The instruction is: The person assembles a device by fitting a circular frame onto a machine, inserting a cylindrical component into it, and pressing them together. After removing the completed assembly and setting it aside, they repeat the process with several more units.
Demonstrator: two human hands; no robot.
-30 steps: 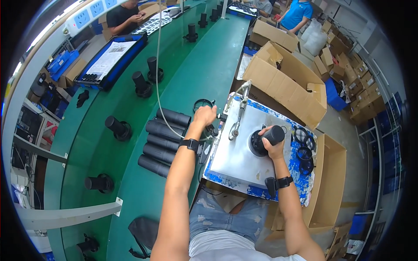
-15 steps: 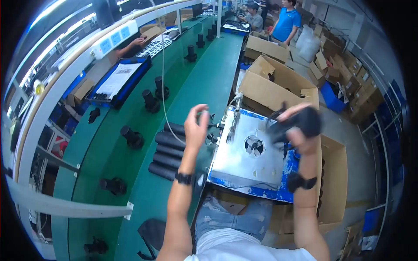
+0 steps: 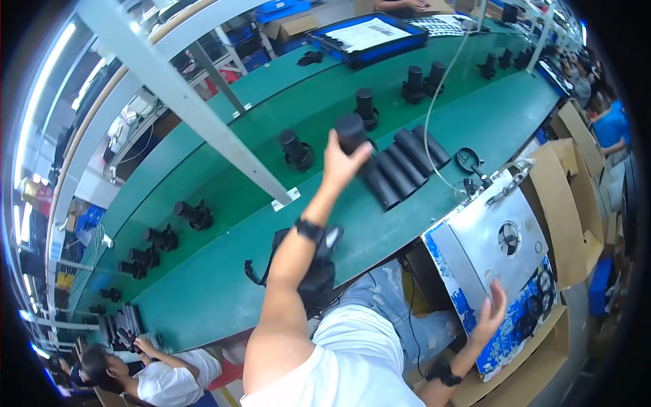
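Note:
My left hand (image 3: 336, 169) is closed around a black cylindrical part (image 3: 350, 129) above the green bench. Only the part's round top and upper side show; my fingers and thumb hide some of the rest. Just to its right lies a row of black tubes (image 3: 400, 169). My right hand (image 3: 489, 315) holds nothing, its fingers apart, over the near edge of a metal-topped fixture (image 3: 468, 234) with a round opening. Black rings (image 3: 532, 305) lie beside that hand on the fixture's worn blue base.
Black upright parts (image 3: 295, 150) stand along the green bench (image 3: 224, 271). A white post (image 3: 203, 125) slants down to it. A dark bag (image 3: 315, 275) lies at the near edge. Cardboard boxes (image 3: 563, 203) are at right. Another person (image 3: 169, 376) works at lower left.
The view has swung left. My right hand, which held a blurred dark object over the fixture, is now empty. My left hand, empty before, now grips a black cylindrical part over the bench.

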